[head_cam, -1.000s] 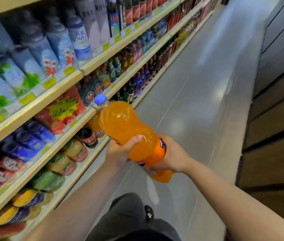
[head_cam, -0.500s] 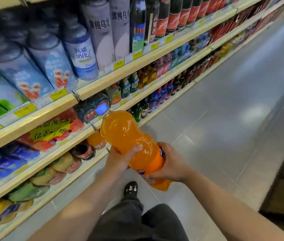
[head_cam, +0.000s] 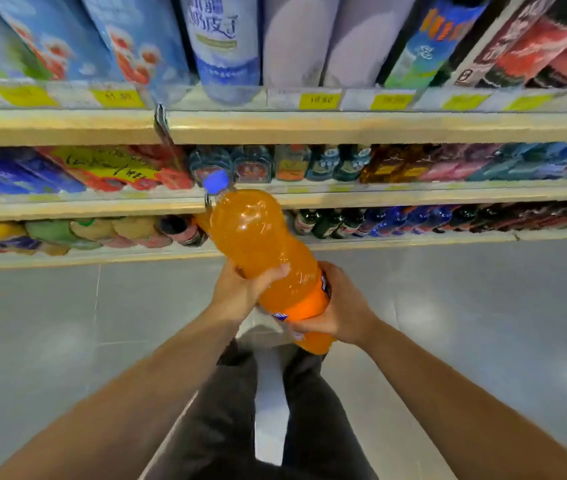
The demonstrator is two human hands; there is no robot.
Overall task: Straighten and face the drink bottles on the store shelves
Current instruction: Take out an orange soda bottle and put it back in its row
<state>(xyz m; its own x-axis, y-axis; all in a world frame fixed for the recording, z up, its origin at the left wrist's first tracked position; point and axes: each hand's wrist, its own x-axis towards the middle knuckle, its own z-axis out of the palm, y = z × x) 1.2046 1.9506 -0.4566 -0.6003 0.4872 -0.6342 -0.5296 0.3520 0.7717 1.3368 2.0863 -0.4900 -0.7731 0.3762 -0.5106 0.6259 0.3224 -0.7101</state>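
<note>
Left hand (head_cam: 237,294) grips orange bottle (head_cam: 261,251) mid-body, right hand (head_cam: 346,306) curls round its base. Long axis points cap-first from grip toward lower shelf (head_cam: 413,241); left hand nearer.

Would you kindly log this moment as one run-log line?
orange bottle: off shelves, tilted, blue cap toward them | left hand: grips middle | right hand: grips lower end
</note>
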